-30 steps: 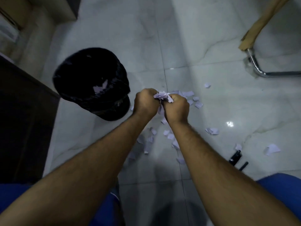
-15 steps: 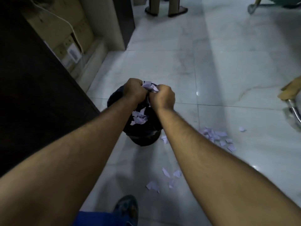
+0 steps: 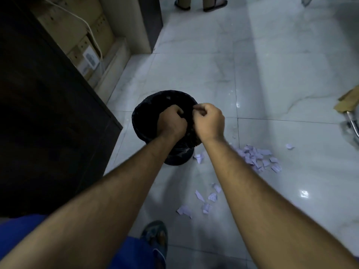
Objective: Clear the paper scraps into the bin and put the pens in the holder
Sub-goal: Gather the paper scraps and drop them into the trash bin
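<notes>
A round black bin (image 3: 147,101) with a dark liner stands on the pale marble floor. My left hand (image 3: 171,123) is down inside its mouth with the fingers curled. Beside it, my right hand (image 3: 208,121) is curled at the right side of the rim. No paper shows in either hand. A heap of pale paper scraps (image 3: 256,158) lies on the floor right of the bin. A few more paper scraps (image 3: 206,200) lie nearer to me. Neither the pens nor the holder are in view.
A dark cabinet (image 3: 48,113) runs along the left, close to the bin. Cardboard boxes (image 3: 87,45) and a cable sit behind it. A metal chair leg (image 3: 351,123) is at the right edge. Another person's feet (image 3: 202,2) stand at the top. My sandalled foot (image 3: 155,237) is below.
Both hands carried a bunch of scraps from the floor to the bin, then dropped into its mouth. The scraps that stuck up between them no longer show.
</notes>
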{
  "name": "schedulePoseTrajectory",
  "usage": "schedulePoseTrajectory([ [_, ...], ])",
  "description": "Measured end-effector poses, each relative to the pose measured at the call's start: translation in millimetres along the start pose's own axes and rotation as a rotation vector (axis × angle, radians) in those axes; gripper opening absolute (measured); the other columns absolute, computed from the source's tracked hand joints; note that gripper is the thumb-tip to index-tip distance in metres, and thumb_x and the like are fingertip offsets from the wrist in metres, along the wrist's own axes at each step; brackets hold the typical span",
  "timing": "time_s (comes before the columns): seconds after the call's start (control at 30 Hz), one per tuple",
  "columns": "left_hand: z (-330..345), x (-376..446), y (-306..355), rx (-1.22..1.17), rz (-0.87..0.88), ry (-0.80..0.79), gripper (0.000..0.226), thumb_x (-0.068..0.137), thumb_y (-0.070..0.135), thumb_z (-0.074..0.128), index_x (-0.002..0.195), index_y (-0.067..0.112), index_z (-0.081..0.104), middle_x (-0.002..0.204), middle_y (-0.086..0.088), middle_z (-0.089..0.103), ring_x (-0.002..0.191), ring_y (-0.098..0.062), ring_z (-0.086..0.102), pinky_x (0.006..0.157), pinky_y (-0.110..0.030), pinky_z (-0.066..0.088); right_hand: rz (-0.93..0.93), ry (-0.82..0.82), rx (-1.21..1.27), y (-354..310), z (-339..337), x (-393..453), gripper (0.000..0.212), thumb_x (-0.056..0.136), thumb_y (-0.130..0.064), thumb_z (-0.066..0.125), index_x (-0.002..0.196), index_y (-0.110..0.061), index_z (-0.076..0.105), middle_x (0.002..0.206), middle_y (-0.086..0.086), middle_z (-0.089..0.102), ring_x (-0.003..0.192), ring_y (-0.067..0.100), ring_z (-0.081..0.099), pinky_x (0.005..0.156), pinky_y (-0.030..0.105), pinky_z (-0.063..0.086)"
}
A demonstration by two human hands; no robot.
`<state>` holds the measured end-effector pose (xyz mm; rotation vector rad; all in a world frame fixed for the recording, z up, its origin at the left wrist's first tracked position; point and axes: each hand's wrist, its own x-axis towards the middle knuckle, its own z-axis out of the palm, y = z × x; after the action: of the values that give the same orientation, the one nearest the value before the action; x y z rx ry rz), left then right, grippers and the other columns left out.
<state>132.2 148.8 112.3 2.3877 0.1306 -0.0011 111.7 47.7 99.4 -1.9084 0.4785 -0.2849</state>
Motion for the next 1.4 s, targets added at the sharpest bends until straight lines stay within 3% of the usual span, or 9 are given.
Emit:
schedulePoseTrajectory([
  [0.13, 33, -53, 9, -0.146, 0.108, -0.014, 0.027, 0.082, -0.001, 0.048, 0.095, 0.011, 0.069, 0.092, -0.006, 0.072, 0.084, -0.020, 0.065, 0.076, -0.028, 0.052, 0.119, 0.114, 0.148, 50, -34, -34, 0.018, 0.079, -0.023, 0.057, 0.089, -0.029, 0.071, 0.077, -0.009, 0.071, 0.078, 0.014, 0.070, 0.074, 0.041, 0.060],
  [0.3, 93, -114, -9, -0.194, 0.035, -0.202, 0.027, 0.085, -0.006, 0.046, 0.099, 0.005, 0.067, 0.075, -0.006, 0.064, 0.050, 0.002, 0.054, 0.048, -0.004, 0.036, 0.253, 0.103, 0.103, 124, -54, -79, 0.018, 0.079, -0.026, 0.056, 0.088, -0.035, 0.069, 0.087, -0.006, 0.073, 0.083, 0.017, 0.071, 0.074, 0.040, 0.060],
  [0.4, 128, -144, -53, -0.073, -0.058, -0.264, 0.027, 0.082, 0.000, 0.051, 0.102, 0.009, 0.067, 0.098, -0.011, 0.071, 0.085, -0.021, 0.066, 0.072, -0.019, 0.045, 0.282, 0.031, -0.085, 169, -58, -117, 0.018, 0.086, -0.017, 0.061, 0.100, -0.019, 0.072, 0.095, -0.002, 0.072, 0.087, 0.011, 0.064, 0.071, 0.013, 0.045],
  [0.63, 168, -195, -152, 0.304, -0.343, -0.135, 0.044, 0.085, 0.016, 0.061, 0.129, 0.017, 0.058, 0.131, -0.015, 0.050, 0.117, -0.037, 0.048, 0.089, -0.042, 0.047, 0.401, -0.234, -0.305, 247, -30, -177, 0.030, 0.083, -0.019, 0.065, 0.113, -0.018, 0.066, 0.102, 0.006, 0.072, 0.095, 0.023, 0.067, 0.079, 0.025, 0.045],
  [0.77, 191, -203, -169, 0.227, -0.451, -0.161, 0.043, 0.085, 0.005, 0.058, 0.127, 0.011, 0.057, 0.131, -0.021, 0.045, 0.115, -0.041, 0.048, 0.086, -0.044, 0.047, 0.363, -0.347, -0.417, 266, -23, -184, 0.048, 0.082, -0.014, 0.064, 0.130, -0.014, 0.057, 0.121, 0.016, 0.059, 0.111, 0.035, 0.058, 0.094, 0.037, 0.046],
  [1.0, 232, -176, -130, -0.109, -0.133, -0.399, 0.044, 0.073, 0.005, 0.062, 0.115, 0.017, 0.065, 0.104, -0.012, 0.063, 0.094, -0.024, 0.062, 0.082, -0.025, 0.049, 0.290, -0.177, -0.577, 283, -63, -177, 0.042, 0.084, -0.022, 0.061, 0.125, -0.019, 0.057, 0.118, 0.012, 0.057, 0.111, 0.036, 0.053, 0.087, 0.042, 0.047],
  [1.13, 232, -185, -132, -0.034, -0.084, -0.424, 0.039, 0.080, 0.010, 0.064, 0.118, 0.016, 0.062, 0.111, -0.011, 0.058, 0.098, -0.025, 0.060, 0.087, -0.027, 0.047, 0.441, 0.039, -0.752, 293, -87, -200, 0.053, 0.073, -0.031, 0.069, 0.122, -0.017, 0.056, 0.111, 0.014, 0.056, 0.101, 0.039, 0.054, 0.080, 0.042, 0.048],
  [1.2, 232, -207, -136, 0.066, -0.004, -0.575, 0.033, 0.082, 0.015, 0.062, 0.114, 0.016, 0.060, 0.110, -0.009, 0.061, 0.100, -0.026, 0.060, 0.084, -0.027, 0.044, 0.532, 0.130, -0.761, 299, -86, -213, 0.056, 0.070, -0.032, 0.067, 0.122, -0.013, 0.056, 0.110, 0.017, 0.057, 0.099, 0.041, 0.055, 0.077, 0.044, 0.047],
  [1.4, 269, -209, -119, 0.016, 0.185, -0.751, 0.024, 0.079, 0.010, 0.054, 0.101, 0.016, 0.060, 0.104, -0.012, 0.062, 0.101, -0.032, 0.059, 0.086, -0.035, 0.048, 0.691, 0.250, -0.357, 310, -79, -193, 0.034, 0.081, -0.020, 0.068, 0.114, -0.011, 0.062, 0.112, 0.020, 0.056, 0.099, 0.041, 0.058, 0.081, 0.040, 0.047],
])
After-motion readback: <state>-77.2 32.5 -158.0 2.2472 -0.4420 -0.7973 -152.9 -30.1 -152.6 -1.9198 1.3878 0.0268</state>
